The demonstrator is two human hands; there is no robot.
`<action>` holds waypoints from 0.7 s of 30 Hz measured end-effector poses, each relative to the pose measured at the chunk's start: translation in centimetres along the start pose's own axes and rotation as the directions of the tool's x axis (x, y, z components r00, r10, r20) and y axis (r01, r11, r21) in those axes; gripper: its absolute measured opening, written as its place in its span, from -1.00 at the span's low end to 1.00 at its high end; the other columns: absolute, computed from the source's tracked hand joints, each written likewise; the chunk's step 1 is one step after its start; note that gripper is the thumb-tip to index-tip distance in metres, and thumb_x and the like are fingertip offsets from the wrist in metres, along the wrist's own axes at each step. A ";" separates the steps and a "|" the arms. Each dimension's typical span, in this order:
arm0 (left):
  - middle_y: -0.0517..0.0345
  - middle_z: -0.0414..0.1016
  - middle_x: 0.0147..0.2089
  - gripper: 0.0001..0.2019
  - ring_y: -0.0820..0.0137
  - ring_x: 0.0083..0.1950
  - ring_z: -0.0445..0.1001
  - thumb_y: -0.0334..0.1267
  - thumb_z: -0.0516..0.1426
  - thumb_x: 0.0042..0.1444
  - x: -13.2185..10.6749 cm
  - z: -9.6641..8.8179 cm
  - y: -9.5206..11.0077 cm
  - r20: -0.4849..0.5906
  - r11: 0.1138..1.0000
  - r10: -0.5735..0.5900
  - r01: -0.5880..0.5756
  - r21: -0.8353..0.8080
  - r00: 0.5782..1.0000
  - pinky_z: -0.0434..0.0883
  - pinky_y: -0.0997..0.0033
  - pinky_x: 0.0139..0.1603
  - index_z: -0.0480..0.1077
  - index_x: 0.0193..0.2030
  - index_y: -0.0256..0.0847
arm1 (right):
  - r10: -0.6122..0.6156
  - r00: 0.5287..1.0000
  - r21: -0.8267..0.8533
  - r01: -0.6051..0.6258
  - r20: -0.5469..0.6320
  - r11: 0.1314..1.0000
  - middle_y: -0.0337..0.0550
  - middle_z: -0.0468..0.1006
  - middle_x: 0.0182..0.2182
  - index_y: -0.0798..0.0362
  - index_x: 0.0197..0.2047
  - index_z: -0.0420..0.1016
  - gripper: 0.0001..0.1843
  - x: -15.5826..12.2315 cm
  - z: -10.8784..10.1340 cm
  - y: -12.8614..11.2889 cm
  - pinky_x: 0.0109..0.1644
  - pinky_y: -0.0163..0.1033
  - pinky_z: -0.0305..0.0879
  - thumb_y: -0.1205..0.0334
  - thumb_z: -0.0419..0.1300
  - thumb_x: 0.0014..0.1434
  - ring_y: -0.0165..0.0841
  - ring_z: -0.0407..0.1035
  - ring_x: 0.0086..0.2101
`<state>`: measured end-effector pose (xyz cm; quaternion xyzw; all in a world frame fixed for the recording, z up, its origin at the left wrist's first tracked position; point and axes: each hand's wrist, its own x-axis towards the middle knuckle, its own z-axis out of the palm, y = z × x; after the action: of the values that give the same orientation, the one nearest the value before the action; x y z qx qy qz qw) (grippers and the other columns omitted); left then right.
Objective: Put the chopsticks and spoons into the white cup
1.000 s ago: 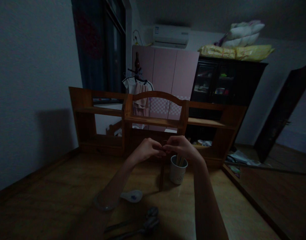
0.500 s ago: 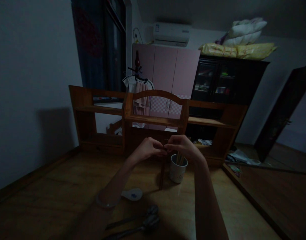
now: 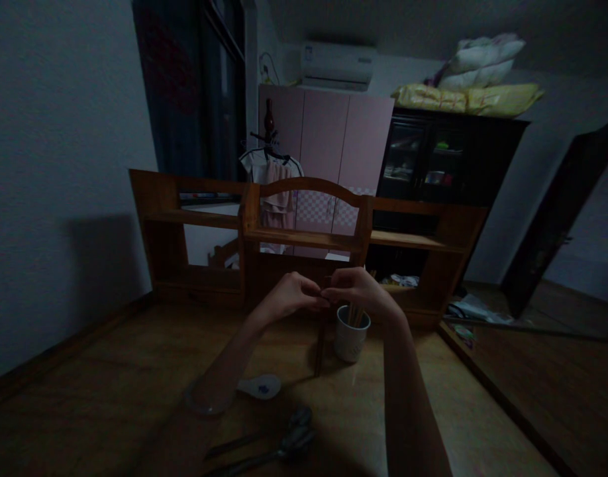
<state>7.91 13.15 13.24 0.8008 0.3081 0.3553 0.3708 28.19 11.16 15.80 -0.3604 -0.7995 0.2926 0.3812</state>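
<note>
My left hand [image 3: 291,293] and my right hand [image 3: 358,289] are raised over the table, fingertips pinched together and meeting in the middle. What they pinch, if anything, is too dark and small to make out. A thin brown stick [image 3: 319,351] shows below the fingertips; I cannot tell whether it lies on the table or hangs from the hands. Just under my right hand stands a white cup [image 3: 350,344] with several chopsticks [image 3: 355,315] in it. Beside my left forearm lies a white spoon [image 3: 264,387] with a blue mark. Two dark metal-looking utensils [image 3: 297,434] lie nearer to me.
The wooden table [image 3: 110,391] carries a low shelf unit [image 3: 308,237] along its back edge. A white wall [image 3: 60,165] borders the left side. Beyond the shelf are a pink wardrobe [image 3: 324,132], hanging clothes [image 3: 279,185] and a black cabinet [image 3: 483,159].
The view has shifted slightly, so everything sits a little further left. Both hands keep the same pinched pose, with fingertips together.
</note>
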 end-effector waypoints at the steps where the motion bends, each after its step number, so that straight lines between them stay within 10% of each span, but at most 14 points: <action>1: 0.08 0.62 -0.37 -0.66 0.31 -0.34 0.55 -0.04 0.28 -0.08 0.0 0.0 0.0 -0.005 1.000 -0.001 0.001 0.004 1.000 0.42 0.46 -0.36 0.59 -0.29 -0.30 | -0.003 1.000 -0.007 0.003 -0.002 1.000 -0.24 0.50 -0.52 0.11 -0.42 0.47 -0.67 0.0 0.0 0.0 -0.46 -0.38 0.21 -0.01 0.33 0.05 -0.41 0.38 -0.47; 14: 0.10 0.65 -0.30 -0.69 0.26 -0.23 0.58 -0.08 0.31 -0.10 0.0 -0.6 0.0 -0.010 0.994 0.048 -0.047 0.103 0.999 0.44 0.45 -0.26 0.59 -0.24 -0.22 | -0.027 0.996 -0.074 0.021 -0.081 0.997 -0.22 0.51 -0.54 0.10 -0.46 0.46 -0.74 -0.1 0.0 -0.7 -0.47 -0.37 0.21 0.09 0.32 0.08 -0.38 0.41 -0.47; 21: 0.08 0.64 -0.15 -0.62 0.25 -0.07 0.56 0.00 0.29 -0.06 -0.9 -4.7 0.7 -0.252 0.980 0.113 -0.066 0.188 0.961 0.43 0.36 -0.02 0.56 -0.14 -0.18 | -0.045 0.870 -0.073 0.010 -0.491 0.997 -0.14 0.58 -0.46 0.10 -0.39 0.54 -0.76 -3.6 -3.6 -4.6 -0.37 -0.30 0.33 0.07 0.33 0.06 -0.30 0.47 -0.40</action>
<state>3.80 13.85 15.72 0.7899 0.3484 0.4454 0.2375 31.13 6.36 19.69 -0.4244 -0.6905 0.1583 0.5639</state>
